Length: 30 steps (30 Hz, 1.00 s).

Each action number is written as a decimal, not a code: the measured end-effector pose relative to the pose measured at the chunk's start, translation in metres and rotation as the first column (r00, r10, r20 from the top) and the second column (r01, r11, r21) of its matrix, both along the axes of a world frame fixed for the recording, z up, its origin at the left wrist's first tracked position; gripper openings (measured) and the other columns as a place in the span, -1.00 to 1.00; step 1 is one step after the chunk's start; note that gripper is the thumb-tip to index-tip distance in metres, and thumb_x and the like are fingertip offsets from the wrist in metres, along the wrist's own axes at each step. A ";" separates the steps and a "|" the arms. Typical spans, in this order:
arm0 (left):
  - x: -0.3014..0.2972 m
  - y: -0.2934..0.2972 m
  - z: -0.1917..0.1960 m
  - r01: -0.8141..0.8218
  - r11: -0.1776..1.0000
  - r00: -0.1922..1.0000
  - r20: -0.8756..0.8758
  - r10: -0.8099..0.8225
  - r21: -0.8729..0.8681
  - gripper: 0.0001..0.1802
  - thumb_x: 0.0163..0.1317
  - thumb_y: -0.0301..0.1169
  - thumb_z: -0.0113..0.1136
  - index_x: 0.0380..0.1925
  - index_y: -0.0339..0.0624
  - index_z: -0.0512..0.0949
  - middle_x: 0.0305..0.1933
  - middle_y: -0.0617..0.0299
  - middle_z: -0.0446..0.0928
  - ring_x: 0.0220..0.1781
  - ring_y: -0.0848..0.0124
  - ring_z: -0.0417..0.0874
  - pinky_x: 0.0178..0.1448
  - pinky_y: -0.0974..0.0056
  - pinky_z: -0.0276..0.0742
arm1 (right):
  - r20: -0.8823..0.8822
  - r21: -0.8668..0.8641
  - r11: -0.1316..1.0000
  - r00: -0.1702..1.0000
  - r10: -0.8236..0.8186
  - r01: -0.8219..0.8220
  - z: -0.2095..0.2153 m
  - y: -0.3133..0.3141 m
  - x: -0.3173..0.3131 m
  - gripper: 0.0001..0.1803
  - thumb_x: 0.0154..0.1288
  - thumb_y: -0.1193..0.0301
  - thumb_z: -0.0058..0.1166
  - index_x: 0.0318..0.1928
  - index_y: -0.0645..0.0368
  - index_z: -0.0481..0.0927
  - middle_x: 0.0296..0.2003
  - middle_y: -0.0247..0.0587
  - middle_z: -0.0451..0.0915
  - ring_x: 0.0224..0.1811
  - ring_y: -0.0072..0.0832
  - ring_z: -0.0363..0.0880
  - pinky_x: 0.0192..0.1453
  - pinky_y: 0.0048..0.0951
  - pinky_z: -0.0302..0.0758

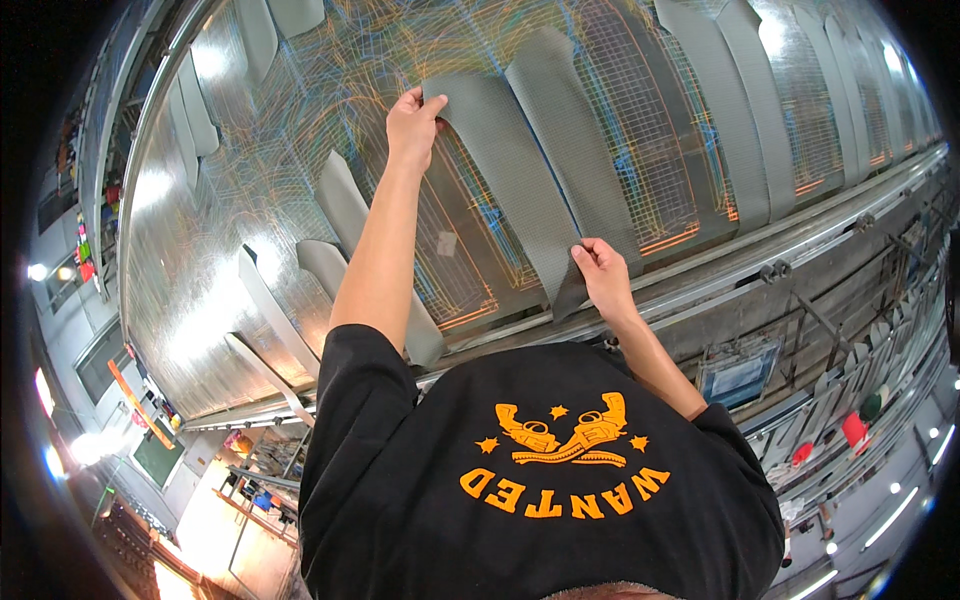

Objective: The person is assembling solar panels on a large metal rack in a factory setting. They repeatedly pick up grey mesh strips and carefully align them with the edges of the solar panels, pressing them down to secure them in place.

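Note:
A long grey textured sheet piece (500, 150) lies across the line-marked table in front of me. At its far left corner, my left hand (412, 128) pinches the edge between thumb and fingers. My right hand (604, 274) pinches the same piece near its close end, where a dark corner (569, 296) folds up. Right beside it lies a second grey piece (585, 150), with a thin blue line showing in the gap between the two. What the pieces are cut for cannot be told.
The glossy table (290, 190) is covered in coloured outlines. More grey pieces (705, 100) lie to the right, and others (345, 200) to the left. A metal rail (700, 265) runs along the near edge. A small pale patch (446, 243) sits left of the held piece.

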<state>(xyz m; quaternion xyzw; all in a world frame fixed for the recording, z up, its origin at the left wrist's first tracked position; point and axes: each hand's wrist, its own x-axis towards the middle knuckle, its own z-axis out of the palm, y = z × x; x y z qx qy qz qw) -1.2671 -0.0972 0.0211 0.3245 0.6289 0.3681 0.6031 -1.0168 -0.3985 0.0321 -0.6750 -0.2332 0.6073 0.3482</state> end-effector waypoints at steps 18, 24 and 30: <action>-0.002 0.010 0.000 0.144 0.988 0.918 -0.380 -0.110 0.061 -0.42 0.27 -0.30 0.44 0.26 -0.26 0.56 0.05 0.13 0.70 -0.12 0.44 0.72 -0.10 0.30 0.66 | 0.036 -0.035 0.999 0.999 0.034 -0.033 0.008 0.008 0.000 -0.77 0.57 0.35 0.20 -0.03 0.30 0.64 -0.43 -0.62 0.40 -0.37 -0.80 0.27 -0.31 -0.62 0.26; 0.012 0.039 0.011 0.504 0.857 0.564 -0.791 -0.235 0.106 -0.17 0.07 0.11 0.57 0.25 -0.13 0.60 0.08 0.01 0.70 0.02 0.20 0.74 0.15 0.04 0.65 | 0.051 -0.020 0.998 0.997 0.053 -0.052 0.008 0.009 0.002 -0.74 0.56 0.33 0.20 -0.03 0.33 0.65 -0.42 -0.55 0.51 -0.37 -0.77 0.35 -0.29 -0.59 0.35; 0.024 0.062 0.027 0.651 0.732 0.412 -0.716 -0.564 -0.201 -0.42 0.09 0.18 0.56 -0.07 0.02 0.79 -0.05 0.15 0.75 -0.03 0.27 0.74 0.08 0.11 0.64 | -0.052 -0.080 0.997 0.999 -0.014 0.010 0.019 0.003 -0.003 -0.72 0.59 0.30 0.18 -0.01 0.33 0.64 -0.39 -0.56 0.52 -0.34 -0.80 0.37 -0.28 -0.61 0.34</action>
